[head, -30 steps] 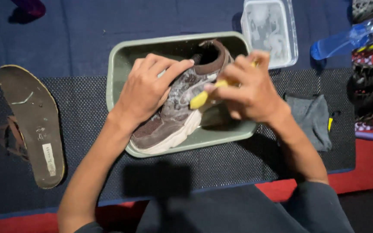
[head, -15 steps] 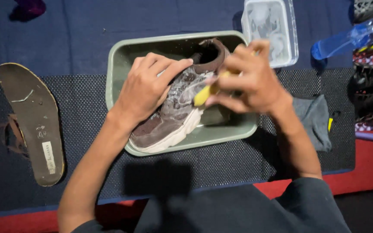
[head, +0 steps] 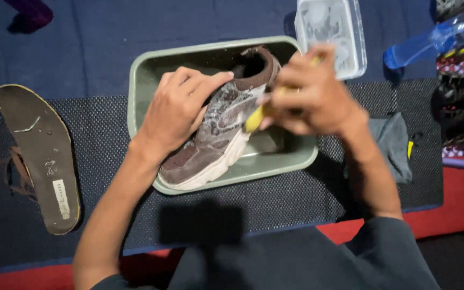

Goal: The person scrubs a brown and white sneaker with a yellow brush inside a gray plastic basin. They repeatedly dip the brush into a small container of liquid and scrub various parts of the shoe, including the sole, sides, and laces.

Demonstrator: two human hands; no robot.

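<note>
The right hand (head: 318, 94) has slid its yellow brush (head: 254, 119) back from the collar toward the shoe's side, fist closed round the handle, while the left hand (head: 181, 107) stays clamped over the brown shoe (head: 218, 137). Suds coat the midsection, but the toe looks unscrubbed. The shoe lies in the green basin (head: 140, 75), long axis diagonal, toe toward the person's left, heel far right.

You get dim, uneven light from above; your head casts a dark shadow on the black mat (head: 200, 223). Your right hand (head: 312, 94) is motion-blurred, and glare whitens the clear plastic container (head: 331, 32).
</note>
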